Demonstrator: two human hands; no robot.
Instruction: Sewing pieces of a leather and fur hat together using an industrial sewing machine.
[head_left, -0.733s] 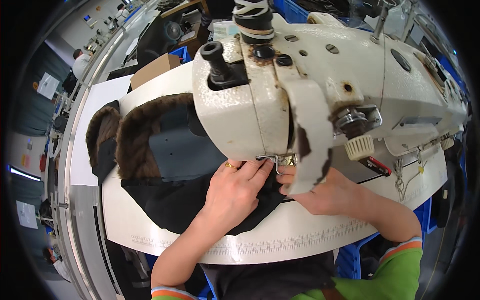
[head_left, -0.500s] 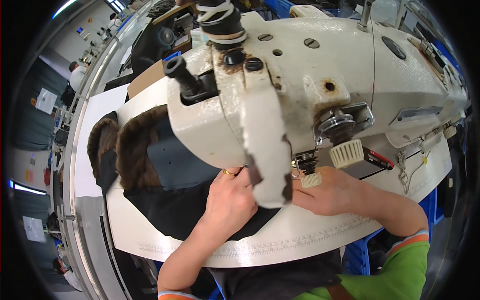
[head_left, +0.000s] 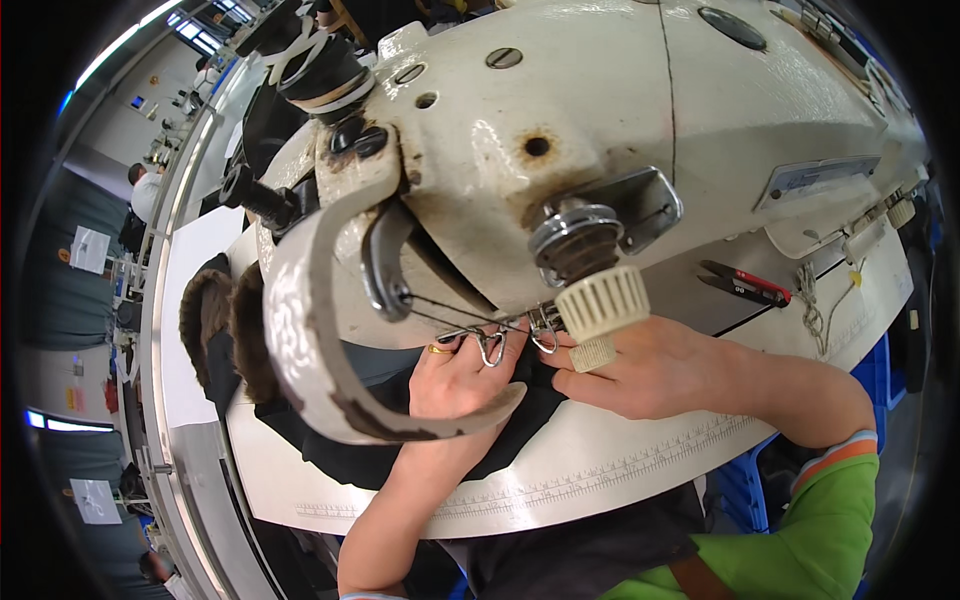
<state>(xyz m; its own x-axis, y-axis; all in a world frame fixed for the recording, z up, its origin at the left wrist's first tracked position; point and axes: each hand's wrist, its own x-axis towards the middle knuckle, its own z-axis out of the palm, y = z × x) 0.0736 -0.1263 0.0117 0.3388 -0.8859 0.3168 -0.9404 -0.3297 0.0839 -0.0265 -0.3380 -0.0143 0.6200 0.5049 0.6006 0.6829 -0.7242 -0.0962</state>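
A white industrial sewing machine (head_left: 600, 110) fills the upper middle, its curved guard (head_left: 300, 330) standing in front of part of my left hand. Under its head lies dark cloth (head_left: 520, 430) with brown fur trim (head_left: 250, 325) on its left part. My left hand (head_left: 460, 380), a gold ring on one finger, is bent over the cloth beside the needle area. From the right, my right hand (head_left: 640, 370) curls its fingers at the cloth's right edge. The tension knob (head_left: 603, 303) covers part of its fingers. The needle and the fingertips are hidden.
Red-and-black thread snips (head_left: 745, 284) lie right of my right hand, near a bundle of pale cord (head_left: 815, 310). A printed ruler strip (head_left: 600, 478) runs along the white table's front edge. Blue crates (head_left: 745, 490) stand below; other people sit far left.
The view has shifted closer and round the machine, so the guard now appears farther left and its curve shows. Both hands stay at the cloth by the needle area.
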